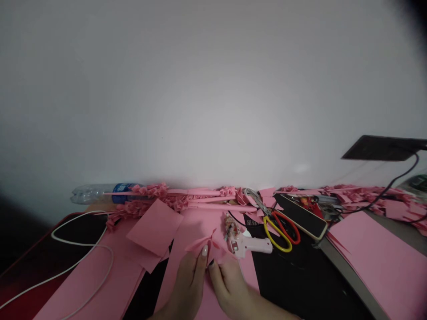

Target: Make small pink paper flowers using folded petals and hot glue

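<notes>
Below the pale wall (213, 111), the left hand (189, 282) and right hand (232, 286) pinch folded pink paper (218, 253) beside the glue gun (256, 245), the right hand nearer it.

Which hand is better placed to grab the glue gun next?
Right, probably: the glue gun lies just beyond the right hand, while the left hand is farther; both hold pink paper.

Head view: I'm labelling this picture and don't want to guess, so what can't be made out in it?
- Lower folds of the pink paper piece: head view, hidden by the left hand and right hand.
- Lettering on the blue bottle label: head view, too small and blurred.
- Black flat panel's support: head view, cut off by the right edge.
- White cable's further run: head view, cut off by the left and bottom edges.
</notes>
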Available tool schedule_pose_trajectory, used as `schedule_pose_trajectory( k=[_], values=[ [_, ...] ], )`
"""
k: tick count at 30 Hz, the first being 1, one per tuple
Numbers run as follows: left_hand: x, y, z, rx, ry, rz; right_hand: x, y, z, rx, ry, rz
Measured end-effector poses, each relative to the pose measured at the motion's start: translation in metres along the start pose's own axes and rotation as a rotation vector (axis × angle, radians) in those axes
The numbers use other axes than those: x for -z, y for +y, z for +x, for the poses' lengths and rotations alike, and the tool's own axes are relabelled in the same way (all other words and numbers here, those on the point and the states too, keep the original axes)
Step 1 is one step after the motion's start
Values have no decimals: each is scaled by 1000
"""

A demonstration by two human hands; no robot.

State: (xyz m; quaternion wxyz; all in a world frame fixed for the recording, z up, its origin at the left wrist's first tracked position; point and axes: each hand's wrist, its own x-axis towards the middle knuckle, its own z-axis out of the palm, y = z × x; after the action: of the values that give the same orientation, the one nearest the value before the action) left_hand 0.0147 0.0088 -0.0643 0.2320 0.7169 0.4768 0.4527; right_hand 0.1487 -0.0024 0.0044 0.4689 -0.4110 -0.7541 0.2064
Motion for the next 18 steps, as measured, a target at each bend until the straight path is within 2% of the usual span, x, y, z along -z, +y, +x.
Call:
schedule_pose_trajectory(
  k=[5, 10, 12, 16, 18],
  values=[
    [0, 0, 0, 162, 18, -101, -8, 11, -7, -76, 57, -28],
    [8, 19, 17, 250, 34, -220, -11, 17, -7, -157, 169, -77],
    [12, 26, 23, 318, -9, -337, -11, 17, -6, -181, 149, -50],
    [17, 32, 24, 405, 24, -434, -8, 16, -2, -215, 77, 56],
    [19, 34, 24, 347, -113, -551, -7, 15, -1, -229, 56, 105]
  ],
)
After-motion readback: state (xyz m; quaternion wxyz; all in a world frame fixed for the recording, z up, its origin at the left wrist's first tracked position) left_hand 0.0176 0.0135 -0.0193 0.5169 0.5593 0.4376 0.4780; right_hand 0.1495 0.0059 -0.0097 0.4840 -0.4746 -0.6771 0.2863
